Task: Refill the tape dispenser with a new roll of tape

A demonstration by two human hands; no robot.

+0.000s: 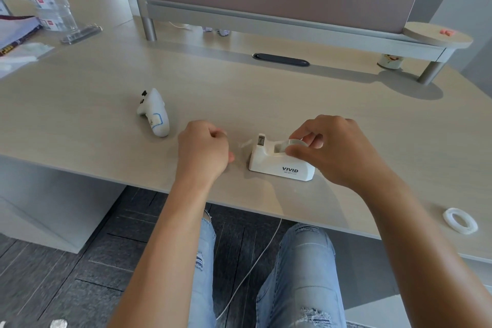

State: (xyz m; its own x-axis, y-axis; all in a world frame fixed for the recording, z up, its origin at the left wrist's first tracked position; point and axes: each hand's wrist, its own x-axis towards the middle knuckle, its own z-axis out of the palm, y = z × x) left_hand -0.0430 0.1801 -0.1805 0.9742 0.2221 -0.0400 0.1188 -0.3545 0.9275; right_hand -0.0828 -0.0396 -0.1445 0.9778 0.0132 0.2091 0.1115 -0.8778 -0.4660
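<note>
A white tape dispenser marked VIVID stands on the desk near its front edge, cutter end to the left. My right hand pinches a clear tape roll sitting in the dispenser's well. A loose clear strip of tape lies in front of the cutter. My left hand hovers just left of the dispenser, fingers curled shut with nothing visible in them. A second ring, an empty-looking white tape core, lies flat at the desk's right front.
A white game controller lies left of my left hand. A raised monitor shelf with metal legs runs along the back. Papers and a clear bottle sit at far left. My knees are under the desk edge.
</note>
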